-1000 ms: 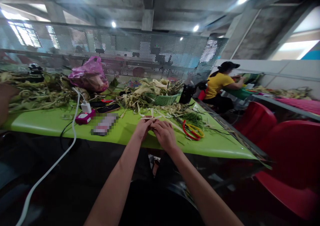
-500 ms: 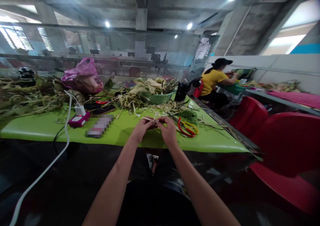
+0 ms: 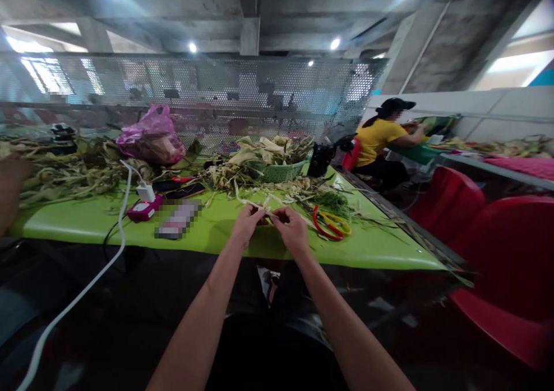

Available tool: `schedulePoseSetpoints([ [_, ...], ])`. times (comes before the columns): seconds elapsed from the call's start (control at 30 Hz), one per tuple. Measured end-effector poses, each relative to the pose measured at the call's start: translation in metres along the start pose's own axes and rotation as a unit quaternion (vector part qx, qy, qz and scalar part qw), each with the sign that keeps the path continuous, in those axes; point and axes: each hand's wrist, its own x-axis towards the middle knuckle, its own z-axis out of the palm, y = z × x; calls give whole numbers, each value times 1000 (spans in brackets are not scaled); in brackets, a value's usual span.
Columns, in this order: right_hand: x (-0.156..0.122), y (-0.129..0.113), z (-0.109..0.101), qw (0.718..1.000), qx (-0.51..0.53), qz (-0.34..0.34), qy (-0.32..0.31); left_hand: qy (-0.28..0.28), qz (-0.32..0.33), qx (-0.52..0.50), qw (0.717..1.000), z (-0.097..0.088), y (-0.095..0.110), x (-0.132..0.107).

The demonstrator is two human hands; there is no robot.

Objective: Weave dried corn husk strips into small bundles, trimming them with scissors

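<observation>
My left hand and my right hand meet above the near edge of the green table. Both pinch pale dried leaf strips between thumb and fingers, the strips crossing between the two hands. Red and yellow scissors lie on the table just right of my right hand. Behind my hands stands a green basket heaped with dried husks.
A pile of dried leaves and a pink plastic bag sit at the back left. A pink device with a white cable lies left. A person in a yellow shirt works at another table. Red chairs stand on the right.
My hands stay together on the strips with small finger shifts; my right hand has edged slightly away from the left. The view has shifted a little.
</observation>
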Motion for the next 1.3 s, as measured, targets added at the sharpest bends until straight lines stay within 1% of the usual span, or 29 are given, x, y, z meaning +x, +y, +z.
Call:
schedulePoseSetpoints([
  [0.13,-2,-5,-2,998,-33,-62,6,16,17,48,999,0,-6,2],
  [0.2,-3,-7,-2,995,-50,-90,6,9,26,74,997,-1,-9,3],
  [0.3,-2,-9,-3,991,-77,-111,6,-19,38,111,993,0,-11,2],
  [0.43,-1,-9,-5,991,-81,-100,29,-61,58,147,986,1,-7,-1],
  [0.53,-1,-8,-5,994,-56,-78,46,-103,85,173,976,3,-6,-3],
  [0.6,-2,-7,-4,997,-30,-62,44,-111,95,181,973,3,-6,-2],
  [0.67,-2,-6,-2,998,4,-45,43,-94,85,159,979,2,-8,-1],
  [0.73,-2,-5,-1,998,30,-36,49,-79,60,116,988,1,-9,0],
  [0.83,-2,-5,-2,997,15,-50,49,-79,34,71,994,1,-7,-2],
  [0.93,-1,-7,-4,997,-7,-71,30,-80,28,53,995,2,-3,-4],
  [1.0,-1,-9,-5,997,5,-71,14,-77,24,43,996,3,-1,-5],
  [1.2,-2,-8,-1,997,51,-50,-12,-61,14,31,998,2,-1,-5],
  [1.3,0,-1,0,998,66,-24,-6,-52,8,31,998,2,-1,-6],
])
